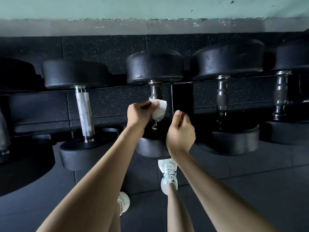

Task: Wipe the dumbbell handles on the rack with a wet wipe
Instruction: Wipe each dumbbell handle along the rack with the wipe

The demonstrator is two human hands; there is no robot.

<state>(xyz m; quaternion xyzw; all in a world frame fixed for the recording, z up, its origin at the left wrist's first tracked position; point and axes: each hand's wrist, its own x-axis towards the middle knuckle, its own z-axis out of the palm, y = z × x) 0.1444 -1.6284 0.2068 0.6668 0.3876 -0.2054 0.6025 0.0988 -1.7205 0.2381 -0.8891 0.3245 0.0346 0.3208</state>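
Spanning the whole view, the rack (41,106) carries a row of black dumbbells, and the middle dumbbell (154,66) is the one in hand. Its handle (155,91) shows bare near the far head, while the nearer part is covered. The left hand (138,113) grips the wet wipe (159,109) around that handle, fingers curled on it. The right hand (180,129) hangs just beside it, loosely curled and holding nothing. Wiping seems partway along this handle; the next move likely calls for sliding the wipe up the bare stretch, then shifting to the neighbouring handle (222,94)
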